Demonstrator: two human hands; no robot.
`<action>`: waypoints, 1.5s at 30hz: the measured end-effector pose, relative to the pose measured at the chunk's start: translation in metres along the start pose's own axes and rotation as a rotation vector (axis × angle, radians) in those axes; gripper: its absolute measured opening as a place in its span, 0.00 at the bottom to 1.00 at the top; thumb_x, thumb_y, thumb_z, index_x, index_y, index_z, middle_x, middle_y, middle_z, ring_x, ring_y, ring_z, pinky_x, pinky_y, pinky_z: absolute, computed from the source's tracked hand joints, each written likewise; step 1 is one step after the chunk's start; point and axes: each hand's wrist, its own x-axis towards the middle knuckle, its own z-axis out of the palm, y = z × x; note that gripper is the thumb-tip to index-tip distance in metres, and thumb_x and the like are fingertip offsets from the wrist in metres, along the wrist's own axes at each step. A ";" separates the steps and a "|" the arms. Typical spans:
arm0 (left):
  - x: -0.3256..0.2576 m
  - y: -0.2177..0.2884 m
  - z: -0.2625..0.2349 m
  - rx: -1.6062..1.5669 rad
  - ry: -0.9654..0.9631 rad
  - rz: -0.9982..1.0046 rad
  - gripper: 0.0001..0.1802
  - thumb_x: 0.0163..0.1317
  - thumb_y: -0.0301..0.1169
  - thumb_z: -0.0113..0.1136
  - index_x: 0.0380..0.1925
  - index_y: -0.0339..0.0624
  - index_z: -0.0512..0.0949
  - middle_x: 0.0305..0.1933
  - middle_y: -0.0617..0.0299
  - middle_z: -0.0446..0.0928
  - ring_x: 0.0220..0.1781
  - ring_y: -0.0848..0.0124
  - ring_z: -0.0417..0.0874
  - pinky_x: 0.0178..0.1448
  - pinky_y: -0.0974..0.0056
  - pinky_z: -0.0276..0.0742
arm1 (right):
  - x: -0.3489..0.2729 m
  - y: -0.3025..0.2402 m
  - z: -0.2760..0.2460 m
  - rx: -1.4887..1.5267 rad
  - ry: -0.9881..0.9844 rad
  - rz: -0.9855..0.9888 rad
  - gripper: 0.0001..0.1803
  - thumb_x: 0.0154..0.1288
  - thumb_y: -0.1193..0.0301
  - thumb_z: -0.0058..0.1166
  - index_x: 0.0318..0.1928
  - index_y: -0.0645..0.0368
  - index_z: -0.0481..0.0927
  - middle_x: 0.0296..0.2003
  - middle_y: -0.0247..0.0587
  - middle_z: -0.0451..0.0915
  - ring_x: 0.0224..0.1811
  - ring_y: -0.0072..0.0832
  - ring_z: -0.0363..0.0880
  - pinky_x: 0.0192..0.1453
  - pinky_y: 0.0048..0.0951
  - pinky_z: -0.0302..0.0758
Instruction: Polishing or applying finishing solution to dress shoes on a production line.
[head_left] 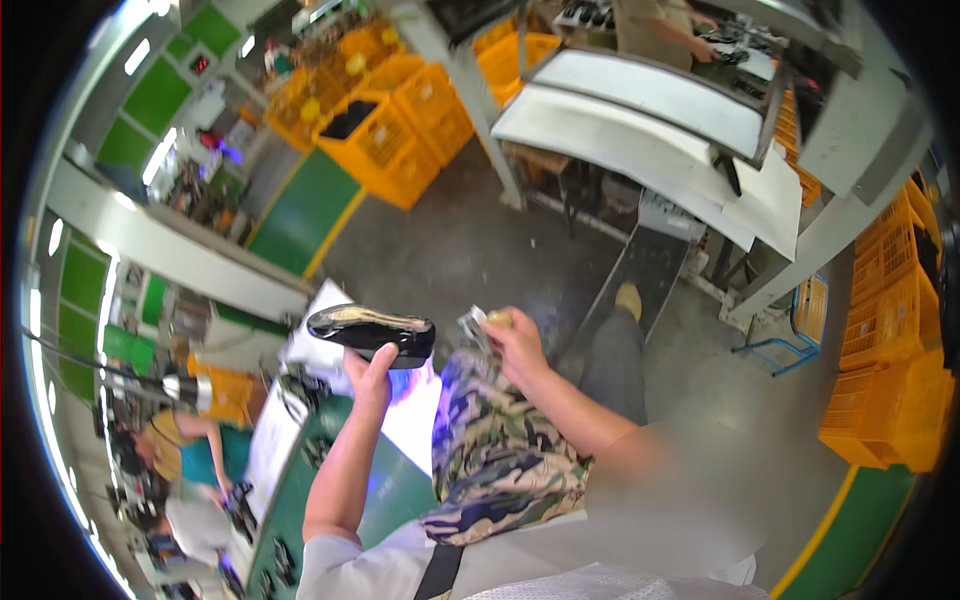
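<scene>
A glossy black shoe with a tan inside is held up in front of me, lying sideways. My left hand is closed around its lower side, thumb pressed on it. To the right, apart from the shoe, my right hand pinches a small tool with a silvery flat end and a yellowish part at the fingers. Its exact kind I cannot make out. Below the hands, a camouflage-patterned apron covers my lap.
At left, a green-topped workbench carries several black shoes under a bright purplish light. Orange crates are stacked ahead, more crates at right. A white-topped stand is ahead. Other people work at far left and top.
</scene>
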 end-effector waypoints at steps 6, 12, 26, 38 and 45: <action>0.119 0.129 0.121 0.029 -0.101 0.439 0.37 0.52 0.32 0.68 0.62 0.35 0.64 0.57 0.57 0.72 0.59 0.66 0.73 0.68 0.59 0.66 | 0.022 0.010 -0.106 0.030 0.295 -0.023 0.11 0.57 0.76 0.64 0.36 0.55 0.73 0.26 0.29 0.73 0.24 0.18 0.70 0.25 0.22 0.64; 0.236 0.256 0.263 0.229 -0.224 0.745 0.29 0.54 0.37 0.73 0.52 0.33 0.73 0.47 0.55 0.80 0.47 0.66 0.81 0.57 0.62 0.76 | 0.038 0.035 -0.176 -0.071 0.385 0.011 0.10 0.57 0.77 0.63 0.35 0.55 0.74 0.26 0.31 0.75 0.23 0.19 0.70 0.23 0.23 0.65; 0.253 0.337 0.493 1.138 -0.375 0.391 0.49 0.38 0.46 0.80 0.57 0.26 0.71 0.53 0.36 0.79 0.57 0.48 0.81 0.61 0.57 0.77 | 0.056 0.030 -0.208 0.025 0.336 0.008 0.11 0.56 0.75 0.65 0.36 0.55 0.75 0.27 0.31 0.77 0.23 0.20 0.72 0.24 0.24 0.66; 0.076 0.070 0.162 0.433 -0.371 0.849 0.31 0.49 0.32 0.73 0.54 0.36 0.75 0.48 0.51 0.82 0.47 0.58 0.86 0.54 0.59 0.81 | 0.064 0.025 -0.206 -0.053 0.352 0.116 0.08 0.64 0.70 0.61 0.41 0.54 0.75 0.28 0.33 0.75 0.27 0.26 0.74 0.29 0.29 0.71; -0.124 -0.115 -0.171 0.879 0.365 -0.158 0.37 0.47 0.30 0.75 0.59 0.37 0.73 0.58 0.50 0.78 0.54 0.59 0.84 0.59 0.59 0.80 | 0.062 0.037 -0.238 -0.221 0.300 0.300 0.09 0.66 0.62 0.59 0.44 0.46 0.78 0.37 0.28 0.79 0.39 0.29 0.78 0.41 0.38 0.70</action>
